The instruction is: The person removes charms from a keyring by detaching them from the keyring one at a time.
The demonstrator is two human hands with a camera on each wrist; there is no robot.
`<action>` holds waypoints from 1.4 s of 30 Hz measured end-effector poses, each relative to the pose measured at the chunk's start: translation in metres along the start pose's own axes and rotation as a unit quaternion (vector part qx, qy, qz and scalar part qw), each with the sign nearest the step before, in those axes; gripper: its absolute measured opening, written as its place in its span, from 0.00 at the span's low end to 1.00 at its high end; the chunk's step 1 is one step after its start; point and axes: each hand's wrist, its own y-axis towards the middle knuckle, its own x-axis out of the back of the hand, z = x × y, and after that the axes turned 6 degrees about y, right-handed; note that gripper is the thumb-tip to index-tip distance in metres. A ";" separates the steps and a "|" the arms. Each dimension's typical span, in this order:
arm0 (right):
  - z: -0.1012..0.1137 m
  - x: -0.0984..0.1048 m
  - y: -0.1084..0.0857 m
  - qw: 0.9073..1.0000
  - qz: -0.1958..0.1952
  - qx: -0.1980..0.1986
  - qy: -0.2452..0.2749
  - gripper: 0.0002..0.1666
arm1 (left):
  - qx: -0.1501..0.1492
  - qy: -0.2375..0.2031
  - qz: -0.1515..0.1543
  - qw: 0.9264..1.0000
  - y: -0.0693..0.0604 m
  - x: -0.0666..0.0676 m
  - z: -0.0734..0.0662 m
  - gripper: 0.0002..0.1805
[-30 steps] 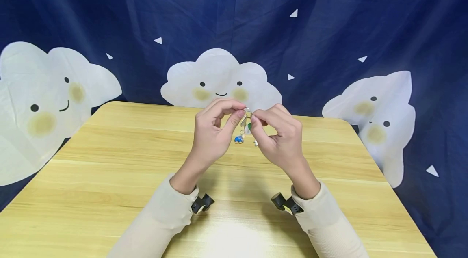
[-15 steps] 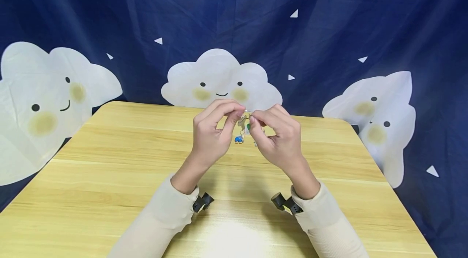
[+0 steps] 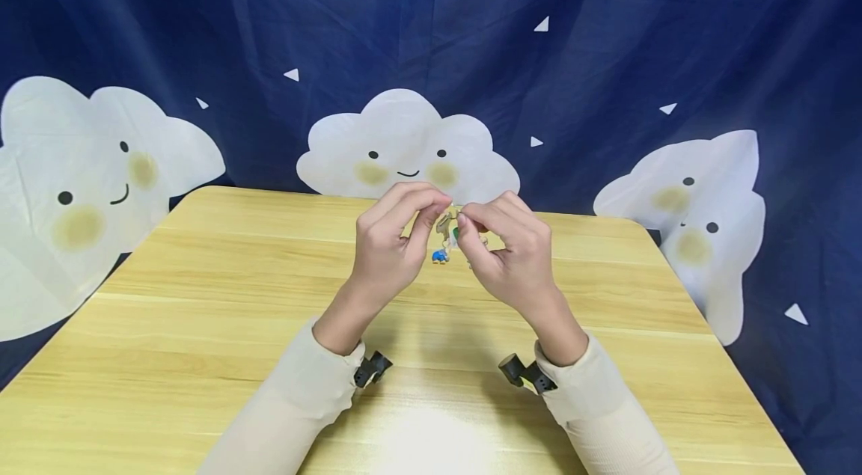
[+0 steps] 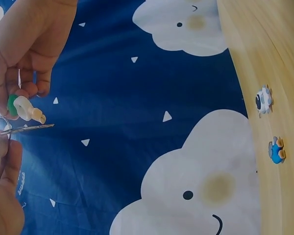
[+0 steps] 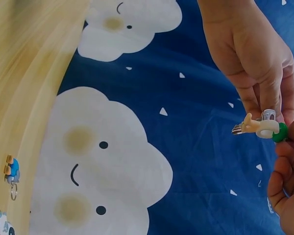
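Observation:
Above the far part of the table my left hand (image 3: 390, 236) and right hand (image 3: 512, 250) face each other, fingertips almost meeting. Both pinch at a metal key ring (image 4: 3, 125), thumb against forefinger. A flat key-like metal piece (image 3: 444, 224) hangs beside the left thumb. Also dangling there is a small charm (image 5: 266, 128) in white, peach and green, close to the right fingertips. On the table beneath the hands lie a blue figurine keychain (image 3: 440, 256) and a white one (image 4: 264, 100), which the right hand mostly hides in the head view.
The wooden table (image 3: 222, 325) ends just beyond the hands. Behind it hangs a dark blue curtain (image 3: 471, 26) with cloud faces. A small black camera (image 3: 373, 369) is strapped at each sleeve cuff.
The metal piece by my left thumb has turned and shows broader. My right hand has shifted slightly left. The blue keychain on the table stays in place.

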 end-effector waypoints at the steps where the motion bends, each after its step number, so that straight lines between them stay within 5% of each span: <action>1: 0.000 0.000 0.000 1.000 0.001 0.000 -0.001 0.11 | -0.002 0.002 0.001 1.000 0.000 0.000 0.000 0.03; 25: -0.002 -0.002 -0.002 1.000 0.006 0.014 -0.002 0.09 | -0.053 0.025 0.003 0.998 -0.001 0.002 0.003 0.07; 42: -0.001 -0.003 -0.003 1.000 -0.007 -0.017 0.009 0.10 | -0.058 0.034 0.023 0.997 -0.003 0.002 0.005 0.11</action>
